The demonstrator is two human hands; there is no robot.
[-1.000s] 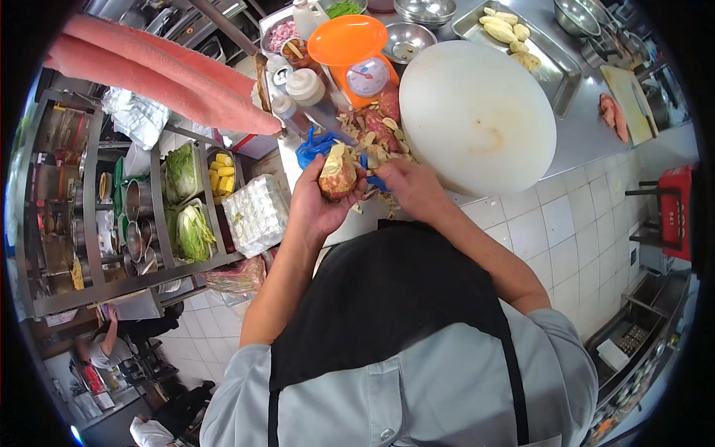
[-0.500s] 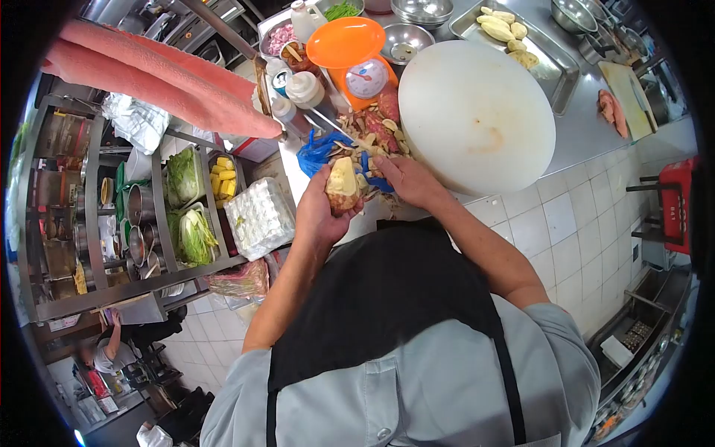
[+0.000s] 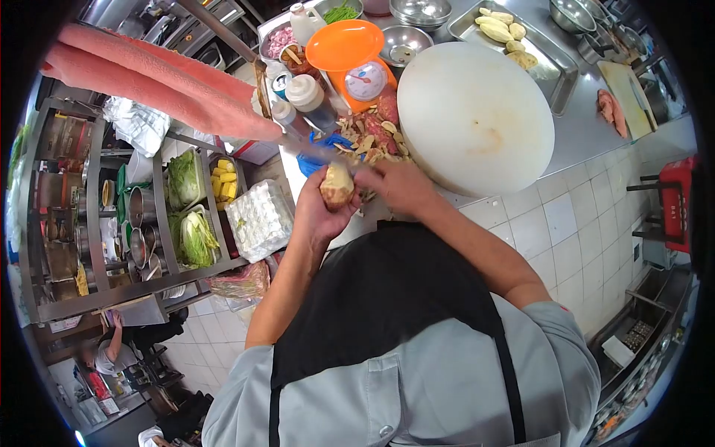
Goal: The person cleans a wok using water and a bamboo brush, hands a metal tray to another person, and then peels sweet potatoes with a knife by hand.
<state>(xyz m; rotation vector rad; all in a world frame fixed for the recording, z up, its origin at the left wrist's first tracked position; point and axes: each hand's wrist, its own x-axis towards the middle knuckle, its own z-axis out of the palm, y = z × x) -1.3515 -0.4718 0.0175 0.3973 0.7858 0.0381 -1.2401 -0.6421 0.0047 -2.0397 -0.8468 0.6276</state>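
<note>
My left hand [image 3: 319, 208] is wrapped around a partly peeled potato [image 3: 337, 188], pale on top with brownish skin lower down. Close to its right side, my right hand [image 3: 398, 186] is closed on a knife [image 3: 316, 151], whose long blade is smeared by motion and points up and left over the potato's far side. The handle is hidden in my fingers. Beneath and beyond my hands lie a blue plastic bag [image 3: 316, 162] and a heap of peelings [image 3: 366, 138]. Red-skinned sweet potatoes [image 3: 387, 108] lie behind the peelings.
A round white cutting board [image 3: 477, 112] stands right of the heap. Behind are an orange kitchen scale [image 3: 346, 48], sauce bottles [image 3: 307, 93] and a metal tray [image 3: 562, 78] with peeled potatoes [image 3: 495, 30]. Shelves with cabbage [image 3: 195, 242] stand left; a pink towel [image 3: 160, 82] hangs nearby.
The potato is turned in my left hand, with more brown skin facing me. My right hand has moved slightly, and the knife blade has swung lower and left over the potato.
</note>
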